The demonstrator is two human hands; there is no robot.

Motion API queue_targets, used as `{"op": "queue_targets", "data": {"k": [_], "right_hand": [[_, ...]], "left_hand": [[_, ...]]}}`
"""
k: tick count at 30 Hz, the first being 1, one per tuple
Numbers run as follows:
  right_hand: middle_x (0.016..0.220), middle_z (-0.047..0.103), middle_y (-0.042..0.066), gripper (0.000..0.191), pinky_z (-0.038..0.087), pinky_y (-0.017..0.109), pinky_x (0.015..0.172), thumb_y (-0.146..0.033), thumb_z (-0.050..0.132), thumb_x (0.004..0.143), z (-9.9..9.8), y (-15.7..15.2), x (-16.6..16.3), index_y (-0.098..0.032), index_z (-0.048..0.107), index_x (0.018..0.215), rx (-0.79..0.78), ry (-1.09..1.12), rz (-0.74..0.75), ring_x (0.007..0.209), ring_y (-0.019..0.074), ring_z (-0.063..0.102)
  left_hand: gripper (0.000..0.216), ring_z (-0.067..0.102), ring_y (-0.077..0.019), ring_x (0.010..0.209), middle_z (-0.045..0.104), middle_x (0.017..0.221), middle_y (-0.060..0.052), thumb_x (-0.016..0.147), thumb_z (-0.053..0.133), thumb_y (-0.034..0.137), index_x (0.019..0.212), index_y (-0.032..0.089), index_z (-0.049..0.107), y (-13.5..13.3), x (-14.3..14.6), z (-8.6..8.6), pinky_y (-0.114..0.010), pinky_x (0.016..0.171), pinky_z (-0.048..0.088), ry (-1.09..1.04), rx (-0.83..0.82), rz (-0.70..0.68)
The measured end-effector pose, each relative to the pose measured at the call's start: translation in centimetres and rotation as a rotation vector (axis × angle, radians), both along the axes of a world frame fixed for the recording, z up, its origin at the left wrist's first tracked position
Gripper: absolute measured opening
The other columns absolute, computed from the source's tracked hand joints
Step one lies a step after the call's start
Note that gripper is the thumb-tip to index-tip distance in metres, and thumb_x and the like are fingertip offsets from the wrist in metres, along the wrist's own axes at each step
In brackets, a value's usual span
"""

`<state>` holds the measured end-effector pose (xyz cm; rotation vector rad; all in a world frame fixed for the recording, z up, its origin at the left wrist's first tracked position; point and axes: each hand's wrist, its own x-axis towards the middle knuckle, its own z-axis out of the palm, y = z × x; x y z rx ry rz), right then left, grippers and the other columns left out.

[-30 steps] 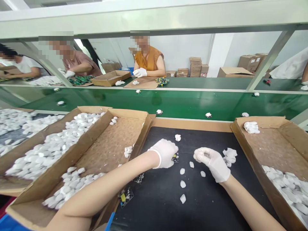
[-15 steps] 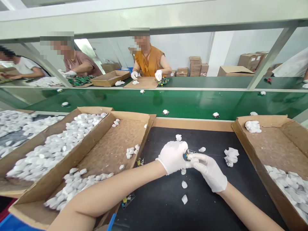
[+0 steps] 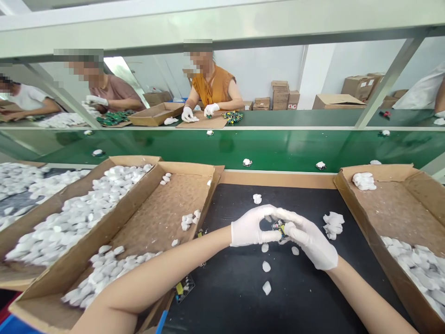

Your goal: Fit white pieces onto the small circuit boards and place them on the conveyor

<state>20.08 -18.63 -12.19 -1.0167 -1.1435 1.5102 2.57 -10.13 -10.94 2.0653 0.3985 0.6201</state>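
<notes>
A small circuit board [image 3: 279,226] with yellow and dark parts is between my two white-gloved hands, above the black work surface [image 3: 229,278]. My left hand [image 3: 252,226] curves round it from the left, thumb at its near edge. From the right, my right hand [image 3: 314,239] grips it, with the thumb over its face; the fingers behind are partly hidden. White lumps, such as one lump [image 3: 266,266], lie in a row just below the hands. A crumpled white clump [image 3: 333,225] rests right of my right hand. More circuit boards [image 3: 184,288] lie beneath my left forearm.
Cardboard trays [image 3: 153,204] with white lumps stand on the left, another tray [image 3: 399,199] on the right. Beyond runs a green conveyor belt [image 3: 174,148] carrying boards topped with white lumps. Across it, gloved co-workers sit, one in an orange top [image 3: 222,88].
My hands have turned the board, and more of its face shows between them. My left hand has opened into a wider curve. Boards on the belt have moved right.
</notes>
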Motion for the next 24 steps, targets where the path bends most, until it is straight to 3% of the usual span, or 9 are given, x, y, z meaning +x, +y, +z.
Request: {"op": "queue_targets", "data": {"k": [2, 4, 7, 10, 12, 18, 24], "right_hand": [[0.083, 0.057, 0.0, 0.06, 0.051, 0.036, 0.077, -0.038, 0.066, 0.079, 0.2, 0.0, -0.3, -0.028, 0.043, 0.134, -0.019, 0.085, -0.006, 0.086, 0.0184, 0.057], [0.077, 0.055, -0.001, 0.062, 0.05, 0.037, 0.077, -0.038, 0.07, 0.075, 0.4, 0.0, -0.6, -0.027, 0.044, 0.13, -0.024, 0.137, -0.048, 0.08, 0.0177, 0.058], [0.082, 0.058, 0.001, 0.037, 0.049, 0.035, 0.074, -0.037, 0.075, 0.069, 0.3, 0.3, -0.9, -0.023, 0.059, 0.098, 0.022, 0.12, -0.169, 0.077, 0.0173, 0.057], [0.1, 0.06, 0.004, 0.029, 0.046, 0.037, 0.079, -0.038, 0.077, 0.065, 0.3, 0.4, -0.9, -0.021, 0.057, 0.077, 0.018, 0.117, -0.236, 0.087, 0.0194, 0.056], [0.104, 0.059, 0.005, 0.03, 0.045, 0.038, 0.081, -0.039, 0.078, 0.064, 0.4, 0.5, -0.9, -0.02, 0.057, 0.075, -0.005, 0.138, -0.223, 0.088, 0.0199, 0.056], [0.065, 0.051, -0.005, 0.034, 0.042, 0.03, 0.062, -0.037, 0.08, 0.061, 0.5, 0.1, -1.5, -0.021, 0.053, 0.073, -0.043, 0.221, -0.17, 0.06, 0.0125, 0.051], [0.065, 0.051, -0.005, 0.035, 0.041, 0.027, 0.059, -0.034, 0.08, 0.06, 0.5, 0.0, -1.7, -0.02, 0.05, 0.069, -0.026, 0.178, -0.195, 0.06, 0.0118, 0.05]], "left_hand": [[0.031, 0.057, -0.0149, 0.08, 0.061, 0.089, -0.003, 0.068, 0.068, 0.019, 0.097, 0.017, 0.057, -0.1, 0.0, -0.1, -0.03, 0.076, 0.048, -0.032, -0.029, 0.037], [0.031, 0.057, -0.0156, 0.082, 0.06, 0.09, -0.003, 0.065, 0.07, 0.016, 0.092, 0.018, 0.055, -0.1, -0.1, -0.2, -0.032, 0.079, 0.048, -0.083, 0.018, 0.094], [0.03, 0.057, -0.0178, 0.086, 0.06, 0.091, -0.004, 0.063, 0.072, 0.017, 0.087, 0.019, 0.053, -0.2, 0.0, -0.5, -0.037, 0.085, 0.046, -0.162, 0.143, 0.168], [0.032, 0.058, -0.0188, 0.086, 0.059, 0.09, -0.004, 0.062, 0.075, 0.02, 0.084, 0.02, 0.052, -0.3, 0.2, -0.7, -0.04, 0.087, 0.046, -0.193, 0.202, 0.237], [0.032, 0.058, -0.0189, 0.087, 0.059, 0.089, -0.004, 0.063, 0.074, 0.022, 0.085, 0.021, 0.051, -0.3, 0.2, -0.8, -0.041, 0.089, 0.044, -0.209, 0.223, 0.269], [0.032, 0.06, -0.0189, 0.086, 0.061, 0.09, -0.005, 0.065, 0.075, 0.03, 0.086, 0.02, 0.053, -0.4, 0.0, -0.6, -0.039, 0.085, 0.047, -0.265, 0.295, 0.213], [0.033, 0.06, -0.0188, 0.086, 0.063, 0.089, -0.005, 0.065, 0.076, 0.031, 0.084, 0.02, 0.052, -0.4, 0.1, -0.7, -0.037, 0.081, 0.048, -0.214, 0.334, 0.207]]}}
